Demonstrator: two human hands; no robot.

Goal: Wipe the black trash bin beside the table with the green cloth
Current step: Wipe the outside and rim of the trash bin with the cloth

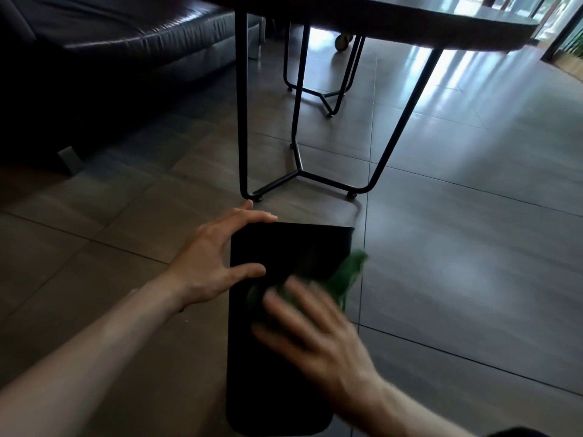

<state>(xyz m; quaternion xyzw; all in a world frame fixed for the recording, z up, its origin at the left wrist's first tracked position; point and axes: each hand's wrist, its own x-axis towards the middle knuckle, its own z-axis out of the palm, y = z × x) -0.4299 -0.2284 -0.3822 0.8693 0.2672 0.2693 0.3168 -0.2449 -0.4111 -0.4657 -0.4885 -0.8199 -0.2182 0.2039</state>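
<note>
The black trash bin [268, 383] lies on the tiled floor below me, its long flat side facing up. My left hand [208, 263] rests spread on the bin's far left corner, fingers apart, steadying it. My right hand [312, 332] is blurred with motion and presses the green cloth [347, 272] flat against the bin's upper face near its right edge. Part of the cloth sticks out past the bin's right side; the rest is hidden under my fingers.
A dark table [441, 23] on thin black metal legs [298, 171] stands just beyond the bin. A black leather sofa [110, 48] fills the upper left. Grey floor tiles [473, 247] stretch to the right.
</note>
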